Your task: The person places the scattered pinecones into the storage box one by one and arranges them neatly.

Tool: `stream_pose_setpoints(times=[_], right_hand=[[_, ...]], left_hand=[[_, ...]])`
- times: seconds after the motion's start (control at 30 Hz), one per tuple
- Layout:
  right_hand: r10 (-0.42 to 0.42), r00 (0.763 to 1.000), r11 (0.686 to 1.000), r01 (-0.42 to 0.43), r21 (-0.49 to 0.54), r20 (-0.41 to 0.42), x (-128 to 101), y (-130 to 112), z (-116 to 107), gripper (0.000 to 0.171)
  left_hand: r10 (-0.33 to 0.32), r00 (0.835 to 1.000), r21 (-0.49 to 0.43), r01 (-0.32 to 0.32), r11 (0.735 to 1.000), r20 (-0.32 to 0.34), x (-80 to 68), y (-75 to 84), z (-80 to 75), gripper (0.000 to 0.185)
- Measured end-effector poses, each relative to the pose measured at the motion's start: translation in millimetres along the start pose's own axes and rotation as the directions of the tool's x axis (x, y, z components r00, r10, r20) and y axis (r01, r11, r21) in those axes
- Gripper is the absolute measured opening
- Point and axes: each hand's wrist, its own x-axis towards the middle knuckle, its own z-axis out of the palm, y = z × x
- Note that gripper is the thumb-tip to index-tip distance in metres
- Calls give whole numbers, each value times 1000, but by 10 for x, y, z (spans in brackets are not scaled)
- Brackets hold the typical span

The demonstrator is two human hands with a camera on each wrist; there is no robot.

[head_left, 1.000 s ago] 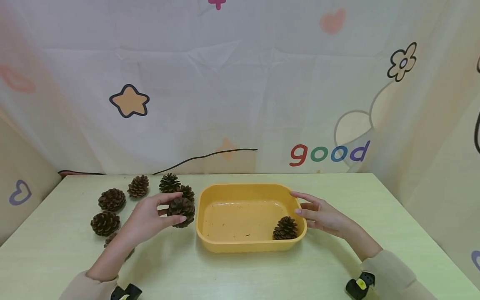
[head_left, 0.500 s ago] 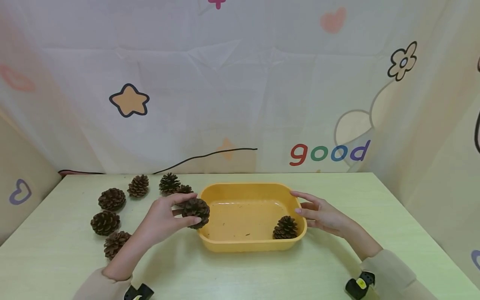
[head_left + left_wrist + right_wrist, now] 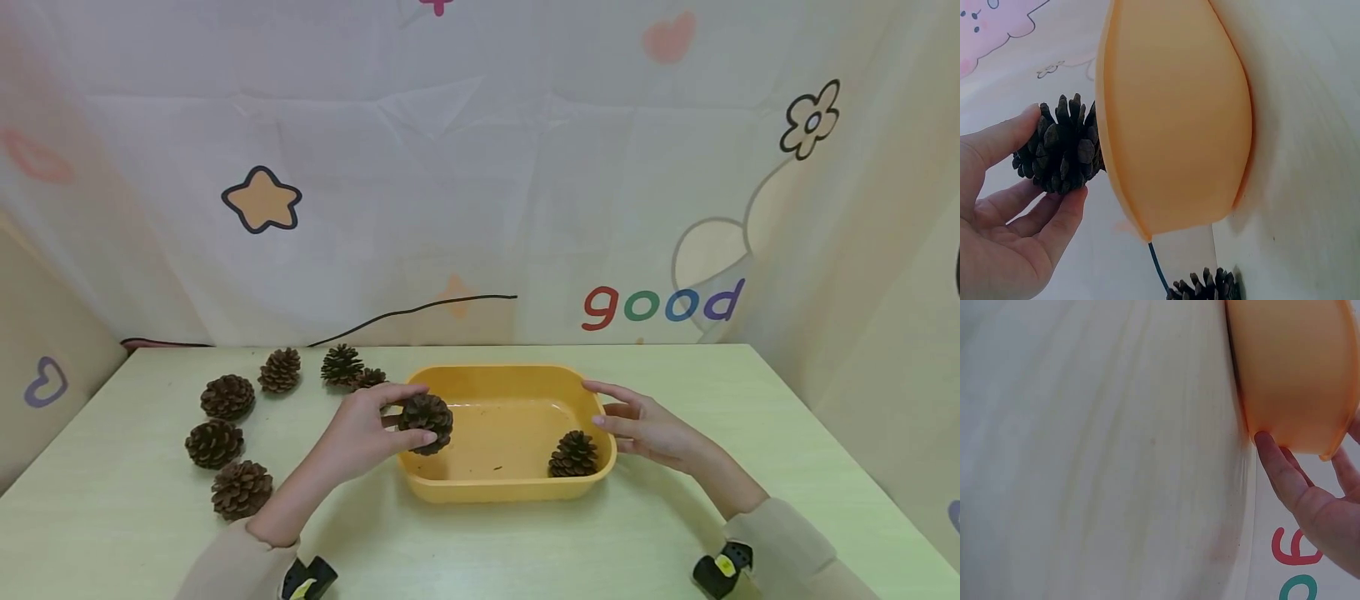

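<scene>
One pine cone point(image 3: 425, 423) is held above the yellow tub point(image 3: 502, 492), near 9 o'clock. This looks like the carrying part; next calls for gentle lowering. The left hand point(image 3: 366, 429) pinches it, thumb opposite fingers. The right hand point(image 3: 647, 425), fingers spread, touches the tub at 3 o'clock.

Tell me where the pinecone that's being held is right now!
In the head view, the held pinecone is in the left hand, over the left end of the yellow tub.
</scene>
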Motion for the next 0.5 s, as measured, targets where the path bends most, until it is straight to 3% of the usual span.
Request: stream_pose_setpoints(times=[0.2, 0.37, 0.5], right_hand=[[2, 1000, 1000, -2, 4, 1, 4, -3, 3, 70], [2, 1000, 1000, -2, 9, -1, -1, -1, -3, 70], [0, 1000, 1000, 0, 6, 1, -5, -3, -9, 70]], left_hand=[[-23, 1000, 18, 23, 1000, 15, 50, 13, 127, 52], [2, 999, -14, -2, 1000, 38, 89, 23, 238, 51], [34, 998, 13, -35, 999, 53, 111, 38, 341, 50]])
